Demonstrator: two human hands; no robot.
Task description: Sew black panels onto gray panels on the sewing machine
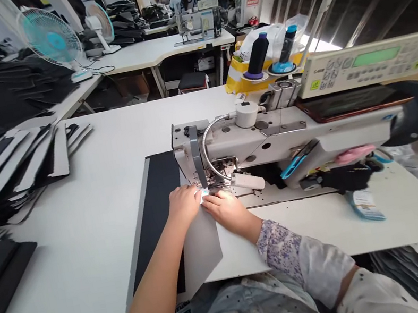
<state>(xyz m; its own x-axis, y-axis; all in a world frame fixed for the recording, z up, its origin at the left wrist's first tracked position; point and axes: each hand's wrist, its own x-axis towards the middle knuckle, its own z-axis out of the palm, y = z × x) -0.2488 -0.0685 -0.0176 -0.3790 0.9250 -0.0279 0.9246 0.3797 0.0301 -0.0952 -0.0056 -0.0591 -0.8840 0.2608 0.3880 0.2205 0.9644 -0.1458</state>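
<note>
At the head end of a sewing machine (243,145), my two hands meet close to the needle area. My left hand (185,204) is closed, its fingertips at a small white piece (203,195) with a bluish tint. From the right, my right hand (229,211) pinches at the same piece with its fingers together. Under them lies a long black fabric panel (158,187), and a grey strip (202,244) runs toward my lap. The needle and the far end of the white piece are hidden by fingers and machine parts.
Stacked grey and black cut pieces (24,162) lie at the left, with a black stack (0,279) nearer. Two thread cones (258,56) stand behind the machine, beside its control panel (370,63). A small blue-and-white packet (366,204) sits at the right. Fans (53,41) stand farther back.
</note>
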